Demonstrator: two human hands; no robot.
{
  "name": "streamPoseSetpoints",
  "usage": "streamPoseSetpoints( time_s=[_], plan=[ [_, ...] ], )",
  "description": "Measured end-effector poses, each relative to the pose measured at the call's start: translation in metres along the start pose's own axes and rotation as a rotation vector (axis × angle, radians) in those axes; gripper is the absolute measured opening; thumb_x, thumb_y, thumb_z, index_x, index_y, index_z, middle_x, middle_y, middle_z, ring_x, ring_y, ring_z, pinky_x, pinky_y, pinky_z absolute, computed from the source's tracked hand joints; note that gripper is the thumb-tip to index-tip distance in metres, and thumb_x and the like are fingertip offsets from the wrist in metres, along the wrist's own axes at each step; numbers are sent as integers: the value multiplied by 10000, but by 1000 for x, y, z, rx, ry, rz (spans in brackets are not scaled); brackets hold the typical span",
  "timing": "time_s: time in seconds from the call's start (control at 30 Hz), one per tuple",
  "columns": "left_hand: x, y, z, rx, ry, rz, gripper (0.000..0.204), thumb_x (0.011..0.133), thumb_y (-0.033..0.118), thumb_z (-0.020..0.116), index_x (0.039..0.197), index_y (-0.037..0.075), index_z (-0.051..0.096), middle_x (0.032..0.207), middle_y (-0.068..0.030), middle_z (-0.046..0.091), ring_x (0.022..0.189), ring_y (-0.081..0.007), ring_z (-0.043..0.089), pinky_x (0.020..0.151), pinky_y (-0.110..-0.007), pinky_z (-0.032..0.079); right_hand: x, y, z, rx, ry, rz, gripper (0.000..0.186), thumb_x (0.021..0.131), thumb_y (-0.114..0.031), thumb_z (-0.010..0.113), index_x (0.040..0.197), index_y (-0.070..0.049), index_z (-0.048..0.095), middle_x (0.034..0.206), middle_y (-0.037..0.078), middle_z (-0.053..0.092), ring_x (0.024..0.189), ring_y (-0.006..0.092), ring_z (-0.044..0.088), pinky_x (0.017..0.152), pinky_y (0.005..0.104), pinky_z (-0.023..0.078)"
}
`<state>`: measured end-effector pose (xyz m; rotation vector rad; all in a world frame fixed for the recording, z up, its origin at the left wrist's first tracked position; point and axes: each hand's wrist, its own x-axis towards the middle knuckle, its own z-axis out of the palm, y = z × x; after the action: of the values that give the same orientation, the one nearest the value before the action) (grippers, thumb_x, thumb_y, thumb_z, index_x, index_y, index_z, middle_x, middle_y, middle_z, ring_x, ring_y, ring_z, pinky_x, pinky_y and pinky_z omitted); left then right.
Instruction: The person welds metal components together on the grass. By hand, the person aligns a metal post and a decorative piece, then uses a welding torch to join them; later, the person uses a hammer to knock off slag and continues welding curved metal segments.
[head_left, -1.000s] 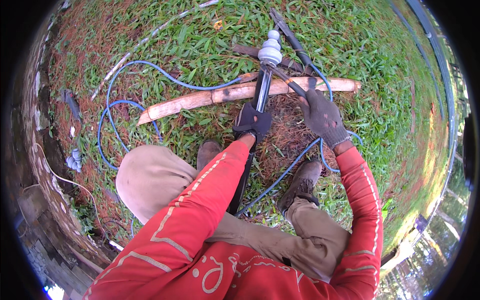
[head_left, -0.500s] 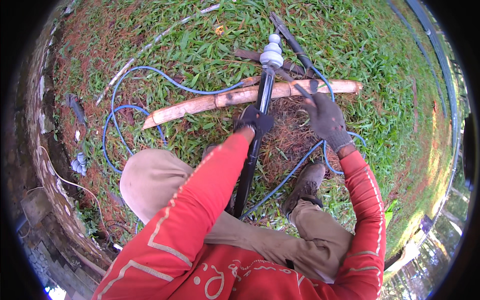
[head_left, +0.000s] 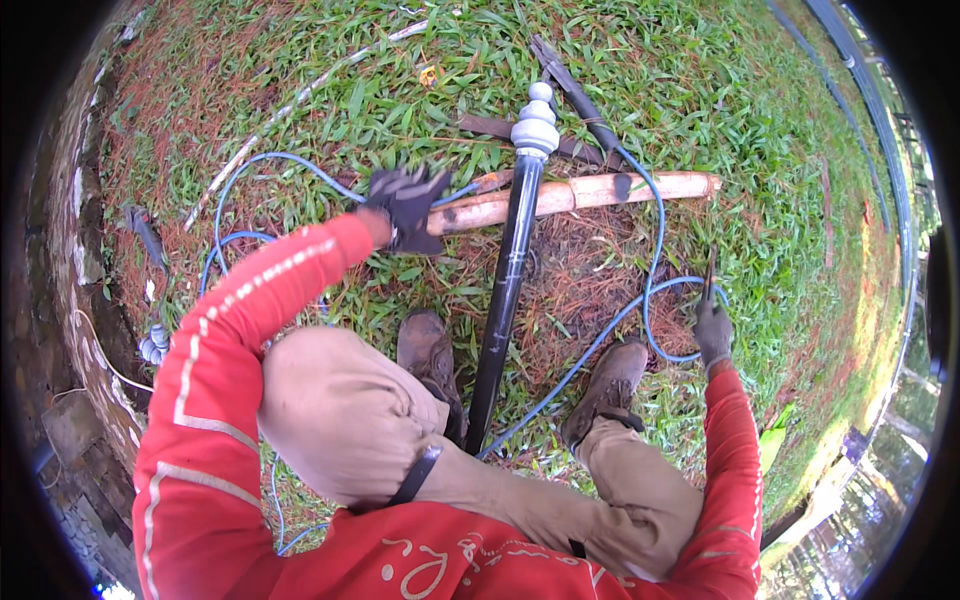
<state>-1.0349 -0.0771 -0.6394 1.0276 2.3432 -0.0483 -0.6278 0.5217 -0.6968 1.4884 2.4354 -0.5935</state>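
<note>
A glossy black metal post [head_left: 510, 265] with a grey-white rounded finial [head_left: 537, 125] leans across a pale bamboo length [head_left: 600, 190]. My left hand [head_left: 408, 205], in a dark glove, is off the post, over the bamboo's left end. Its fingers look spread and empty, though slightly blurred. Out to the right, my gloved right hand [head_left: 714, 332] is closed around a thin dark stick-like tool [head_left: 711, 268] pointing away from me. The tool's exact kind is too small to make out.
A blue cable [head_left: 655, 230] loops over the grass and runs to a dark rod-like piece [head_left: 575, 90] beyond the finial. Flat brown wood [head_left: 490, 127] lies behind the post. My boots [head_left: 612, 385] flank it. A stone edge [head_left: 95, 250] borders the left.
My left hand has let go of the post and moved left over the bamboo. My right hand has drawn back toward me and right, carrying the tool away from the finial.
</note>
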Motion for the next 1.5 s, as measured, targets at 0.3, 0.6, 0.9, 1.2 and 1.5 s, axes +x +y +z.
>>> streamPoseSetpoints(
  time_s=[0.3, 0.6, 0.9, 1.2, 1.5],
  plan=[
    [-17, -17, 37, -26, 376, 146, 961, 602, 399, 979, 1416, 30, 626, 1102, -184, 693, 1011, -427, 658, 915, -553, 456, -183, -241, 62, 307, -667, -494, 787, 991, -460, 841, 1502, 40, 512, 1213, 203, 751, 1131, 307, 754, 1034, 468, 590],
    [6, -53, 28, -29, 578, 257, 943, 593, 305, 962, 1435, 44, 629, 1174, -162, 689, 1048, -403, 656, 925, -558, 486, -279, -321, 140, 638, -1000, -128, 522, 903, -268, 921, 1245, -26, 609, 988, 52, 710, 902, 147, 671, 838, 368, 573],
    [7, -29, -38, -440, 627, 164, 192, 1005, 194, 760, 1123, 45, 785, 901, -136, 681, 896, -355, 651, 837, -488, 497, -279, -312, 123, 640, -1000, -197, 471, 873, -186, 942, 1180, -58, 608, 997, 37, 723, 892, 153, 712, 839, 364, 601],
    [-7, -1, -16, -489, 618, 221, 228, 968, 211, 812, 1170, 105, 808, 922, -84, 695, 947, -309, 657, 902, -442, 458, -281, -306, 110, 675, -1073, -167, 499, 849, -117, 937, 1204, -59, 591, 1028, 48, 733, 943, 153, 734, 847, 360, 618],
    [5, 6, 16, -209, 734, 183, 247, 916, 179, 846, 1160, 155, 814, 949, -42, 722, 939, -309, 664, 870, -466, 447, -269, -299, 126, 545, -1044, -283, 602, 873, -290, 933, 1304, -48, 588, 1015, 71, 737, 941, 178, 720, 877, 394, 599]
  ],
)
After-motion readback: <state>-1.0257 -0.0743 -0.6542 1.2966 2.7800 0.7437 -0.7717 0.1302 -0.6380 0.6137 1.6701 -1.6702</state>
